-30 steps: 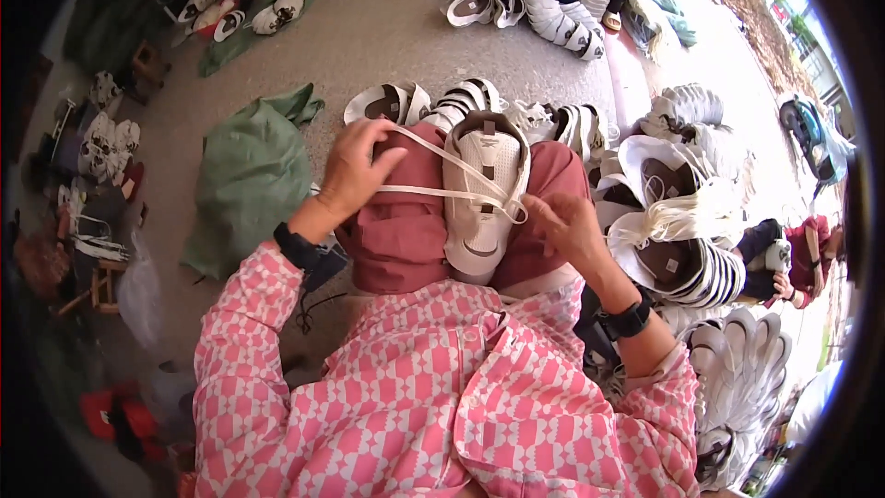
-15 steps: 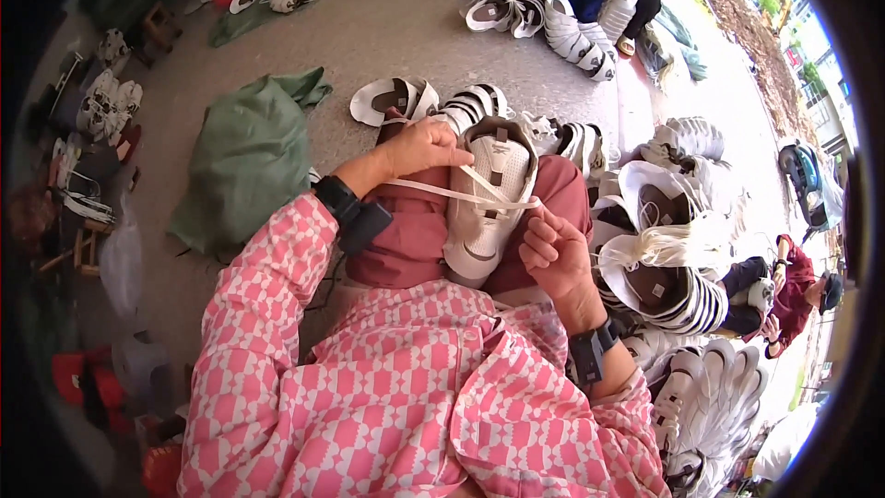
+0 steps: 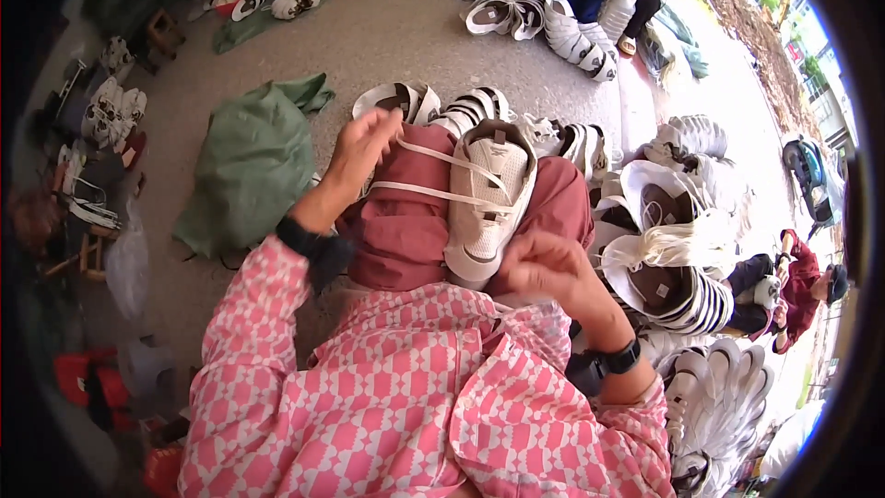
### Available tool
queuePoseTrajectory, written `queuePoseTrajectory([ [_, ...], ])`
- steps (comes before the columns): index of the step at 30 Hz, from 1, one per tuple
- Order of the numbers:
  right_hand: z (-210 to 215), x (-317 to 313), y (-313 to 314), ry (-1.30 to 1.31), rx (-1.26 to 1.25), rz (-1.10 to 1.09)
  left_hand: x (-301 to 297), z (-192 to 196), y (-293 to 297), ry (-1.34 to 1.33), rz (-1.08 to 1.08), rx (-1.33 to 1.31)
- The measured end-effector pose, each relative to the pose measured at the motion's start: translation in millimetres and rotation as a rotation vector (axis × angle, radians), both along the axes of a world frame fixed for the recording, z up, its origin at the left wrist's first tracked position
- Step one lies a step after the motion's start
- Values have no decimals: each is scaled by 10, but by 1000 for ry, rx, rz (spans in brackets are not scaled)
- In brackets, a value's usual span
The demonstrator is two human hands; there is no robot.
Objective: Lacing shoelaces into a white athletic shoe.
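Note:
A white shoe upper (image 3: 481, 244) with a mesh tongue and a brown lining rests across my thighs, its toe towards me. Two stretches of a pale shoelace (image 3: 424, 192) run from its eyelets leftward over my left leg. Above my left knee, my left hand (image 3: 362, 155) has its fingers closed around the lace; part of the lace is hidden by that hand. My right hand (image 3: 546, 269) hovers beside the toe's right side, fingers curled and smeared by motion. Whether it holds anything cannot be made out.
A green sack (image 3: 253, 166) lies left of my legs. Stacked shoe uppers (image 3: 678, 286) and a bundle of pale laces (image 3: 682, 244) crowd my right side. More uppers (image 3: 396, 100) lie beyond my knees. Another person (image 3: 804, 290) sits at the far right.
My left hand has moved left, drawing the lace away from the shoe upper. My right hand has let go of the lace and come down towards me near the toe.

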State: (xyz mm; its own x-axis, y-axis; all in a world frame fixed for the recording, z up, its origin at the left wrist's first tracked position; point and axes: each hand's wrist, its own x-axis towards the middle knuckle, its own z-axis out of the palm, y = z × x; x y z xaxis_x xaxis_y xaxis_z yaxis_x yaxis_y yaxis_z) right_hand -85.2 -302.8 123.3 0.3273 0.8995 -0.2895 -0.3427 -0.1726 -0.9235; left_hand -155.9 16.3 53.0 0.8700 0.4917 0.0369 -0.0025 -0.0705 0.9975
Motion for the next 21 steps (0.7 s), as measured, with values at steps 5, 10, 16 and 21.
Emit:
queuePoseTrajectory([
  [5, 542, -319, 292, -237, 750, 565, -492, 163, -572, 546, -602, -657],
  [10, 823, -748, 516, 86, 1168, 568, -403, -72, -650, 113, -312, -945],
  [16, 695, -717, 622, -5, 1218, 621, -634, -336, 54, -317, -99, -1329],
  [21, 743, -716, 683, -74, 1284, 669, -1141, -326, 789, -546, 126, -1262],
])
